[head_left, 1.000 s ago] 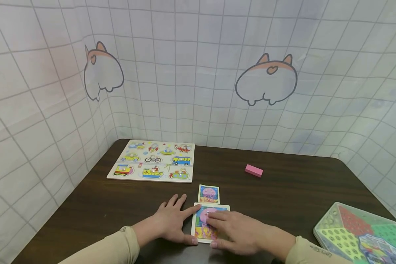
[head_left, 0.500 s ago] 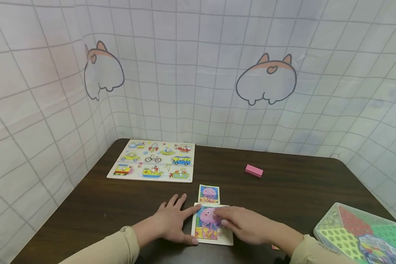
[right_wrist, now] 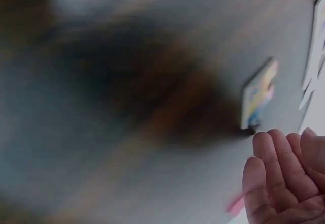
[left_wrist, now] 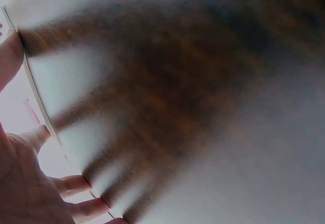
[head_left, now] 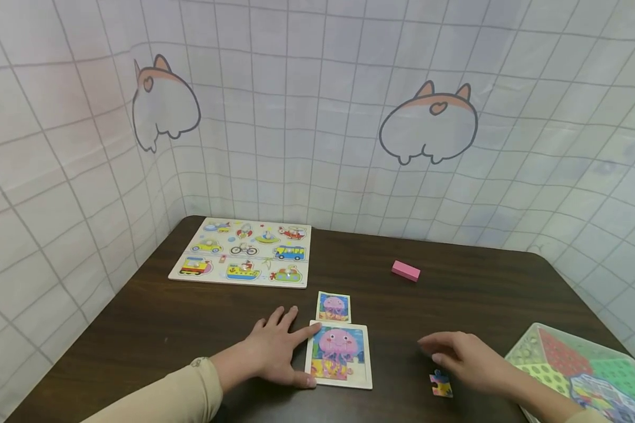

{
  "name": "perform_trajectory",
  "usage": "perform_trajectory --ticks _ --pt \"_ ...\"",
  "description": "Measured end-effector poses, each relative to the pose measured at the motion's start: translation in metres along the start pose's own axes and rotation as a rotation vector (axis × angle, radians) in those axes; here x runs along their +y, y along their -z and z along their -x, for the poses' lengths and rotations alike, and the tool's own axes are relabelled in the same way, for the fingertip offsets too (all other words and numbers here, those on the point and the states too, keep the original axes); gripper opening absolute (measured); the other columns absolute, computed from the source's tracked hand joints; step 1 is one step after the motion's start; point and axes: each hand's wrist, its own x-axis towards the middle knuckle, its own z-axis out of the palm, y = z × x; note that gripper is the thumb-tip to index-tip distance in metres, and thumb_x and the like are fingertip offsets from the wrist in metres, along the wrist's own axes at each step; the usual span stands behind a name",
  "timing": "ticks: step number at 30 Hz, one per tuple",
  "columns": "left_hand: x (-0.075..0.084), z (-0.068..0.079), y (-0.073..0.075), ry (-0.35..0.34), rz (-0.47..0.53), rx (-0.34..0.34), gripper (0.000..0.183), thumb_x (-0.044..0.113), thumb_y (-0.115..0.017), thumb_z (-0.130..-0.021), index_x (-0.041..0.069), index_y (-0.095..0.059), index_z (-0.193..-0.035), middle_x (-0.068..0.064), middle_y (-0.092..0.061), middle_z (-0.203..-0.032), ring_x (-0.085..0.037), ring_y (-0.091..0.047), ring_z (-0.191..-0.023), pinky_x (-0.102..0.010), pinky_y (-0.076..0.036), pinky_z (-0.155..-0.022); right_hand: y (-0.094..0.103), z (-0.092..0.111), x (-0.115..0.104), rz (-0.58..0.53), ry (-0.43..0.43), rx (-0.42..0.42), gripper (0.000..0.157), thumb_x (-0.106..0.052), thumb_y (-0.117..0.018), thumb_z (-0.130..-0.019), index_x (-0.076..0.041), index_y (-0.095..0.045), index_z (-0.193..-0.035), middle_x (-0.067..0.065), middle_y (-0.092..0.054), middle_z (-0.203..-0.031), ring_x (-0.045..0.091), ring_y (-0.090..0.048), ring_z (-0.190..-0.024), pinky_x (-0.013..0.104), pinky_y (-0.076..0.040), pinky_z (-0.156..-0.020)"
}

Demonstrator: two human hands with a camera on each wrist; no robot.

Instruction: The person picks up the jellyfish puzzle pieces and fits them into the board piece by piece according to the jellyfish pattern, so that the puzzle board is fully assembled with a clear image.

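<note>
A white-framed jigsaw tray [head_left: 368, 364] lies at the front middle with a pink jellyfish puzzle [head_left: 336, 346] in it; its lower right corner shows bare board. My left hand [head_left: 275, 348] is spread flat on its left side, index fingertip at the upper left corner and thumb at the lower left. To the right, a loose jigsaw piece [head_left: 441, 385], yellow, pink and blue, lies on the table. My right hand [head_left: 471, 359] hovers just beside it, fingers gently bent, holding nothing; the right wrist view shows the piece [right_wrist: 260, 94] just beyond the fingertips [right_wrist: 261, 140].
Touching the tray's top edge is a small jellyfish picture card [head_left: 334, 306]. A vehicle peg puzzle board [head_left: 254, 282] sits at the back left, a pink block [head_left: 405, 271] at the back right. A clear-lidded box [head_left: 555, 352] with coloured sections stands at the right edge.
My right hand has left the jellyfish puzzle and moved right to the loose piece, uncovering the tray's right side. My left hand has stayed on the tray's left edge.
</note>
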Motion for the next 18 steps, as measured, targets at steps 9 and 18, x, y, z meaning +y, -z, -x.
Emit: perform_trajectory --ticks 9,18 --pt "-0.001 0.0 0.001 0.006 0.003 -0.003 0.094 0.074 -0.07 -0.08 0.04 -0.032 -0.159 -0.016 -0.024 -0.169 -0.042 -0.024 -0.154 -0.066 -0.032 -0.114 -0.004 0.014 0.017 -0.006 -0.094 0.045 0.02 -0.008 -0.069 -0.096 0.001 -0.071 -0.114 0.005 -0.074 -0.107 0.003 -0.067 -0.088 0.025 -0.057 -0.075" --pt "-0.001 0.001 0.001 -0.003 0.001 0.002 0.094 0.073 -0.071 -0.08 0.039 -0.033 -0.159 -0.017 -0.025 -0.168 -0.042 -0.025 -0.154 -0.066 -0.033 -0.113 -0.014 0.023 0.025 -0.089 -0.107 0.064 0.029 -0.02 -0.082 -0.087 -0.004 -0.069 -0.107 0.0 -0.068 -0.096 -0.005 -0.056 -0.078 0.022 -0.051 -0.069"
